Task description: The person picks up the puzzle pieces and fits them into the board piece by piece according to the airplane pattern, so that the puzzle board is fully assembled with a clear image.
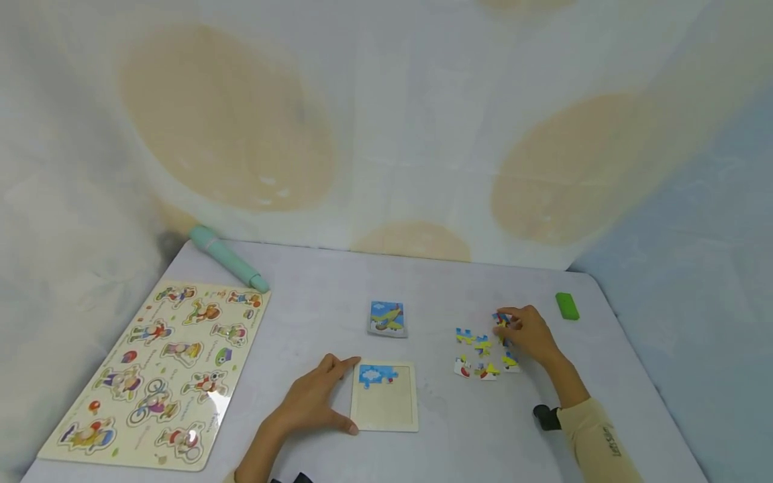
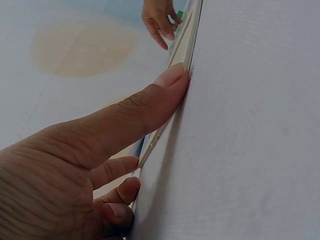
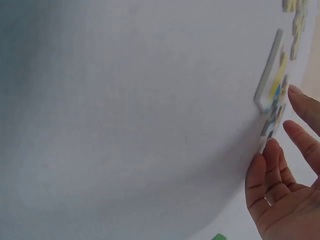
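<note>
My left hand [image 1: 314, 397] holds the small square puzzle tray [image 1: 386, 424] by its left side, index fingertip at the far corner and thumb at the near one. In the left wrist view, the thumb [image 2: 150, 107] lies on the tray's edge. Joined blue cloud pieces [image 1: 374, 374] fill the tray's upper left. To the right, my right hand [image 1: 531, 334] pinches a blue, red and yellow puzzle piece [image 1: 500, 319], thumb and index at its edges. Other loose pieces [image 1: 464, 365] lie beside and below that hand. The right wrist view shows the fingers [image 3: 272, 155] low beside the pieces.
A picture card [image 1: 388, 317] with a yellow plane lies behind the tray. At the left stands out a large figure puzzle board [image 1: 199, 376], with a mint-green cylinder [image 1: 226, 258] at its far end. A green block [image 1: 567, 306] sits at the far right.
</note>
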Action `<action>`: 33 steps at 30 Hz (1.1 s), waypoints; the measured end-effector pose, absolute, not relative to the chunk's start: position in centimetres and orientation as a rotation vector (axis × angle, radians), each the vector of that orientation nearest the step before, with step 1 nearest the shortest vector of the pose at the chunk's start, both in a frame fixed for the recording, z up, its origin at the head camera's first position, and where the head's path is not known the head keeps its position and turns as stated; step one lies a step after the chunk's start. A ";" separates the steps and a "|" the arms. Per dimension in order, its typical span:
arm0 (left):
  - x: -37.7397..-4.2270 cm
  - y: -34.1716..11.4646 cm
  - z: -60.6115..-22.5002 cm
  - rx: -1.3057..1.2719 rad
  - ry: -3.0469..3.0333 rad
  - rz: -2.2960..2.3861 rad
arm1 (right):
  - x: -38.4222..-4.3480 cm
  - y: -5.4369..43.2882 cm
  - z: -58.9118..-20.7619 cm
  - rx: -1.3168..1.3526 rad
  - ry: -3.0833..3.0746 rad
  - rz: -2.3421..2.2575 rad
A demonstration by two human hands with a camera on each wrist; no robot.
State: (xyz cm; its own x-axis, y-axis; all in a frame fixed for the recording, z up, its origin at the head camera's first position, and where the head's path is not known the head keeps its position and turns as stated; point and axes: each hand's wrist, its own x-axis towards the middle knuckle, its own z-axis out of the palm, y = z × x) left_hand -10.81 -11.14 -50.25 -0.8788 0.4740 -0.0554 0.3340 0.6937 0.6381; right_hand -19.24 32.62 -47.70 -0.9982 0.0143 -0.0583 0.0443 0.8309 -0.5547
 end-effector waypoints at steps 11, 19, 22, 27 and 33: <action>-10.5 -11.2 -50.4 0.667 2.711 0.950 | -19.7 33.5 -48.5 0.060 3.006 -0.884; -10.5 -11.1 -50.2 0.658 2.712 0.945 | -19.7 33.7 -48.9 0.078 3.041 -0.878; -10.6 -11.1 -50.1 0.660 2.713 0.937 | -19.7 33.7 -49.1 0.067 3.071 -0.864; -10.6 -11.1 -50.1 0.657 2.714 0.932 | -19.7 33.4 -49.4 0.063 3.111 -0.817; -10.6 -11.1 -50.3 0.661 2.721 0.922 | -19.6 32.7 -49.0 0.110 3.115 -0.741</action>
State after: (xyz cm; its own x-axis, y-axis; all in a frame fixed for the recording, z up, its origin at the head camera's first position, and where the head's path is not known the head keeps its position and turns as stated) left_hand -10.64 -11.11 -50.26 -0.8816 0.4703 -0.0387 0.3500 0.7067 0.6149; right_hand -19.63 32.69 -49.00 -0.9957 0.0815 0.0451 0.0524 0.8906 -0.4517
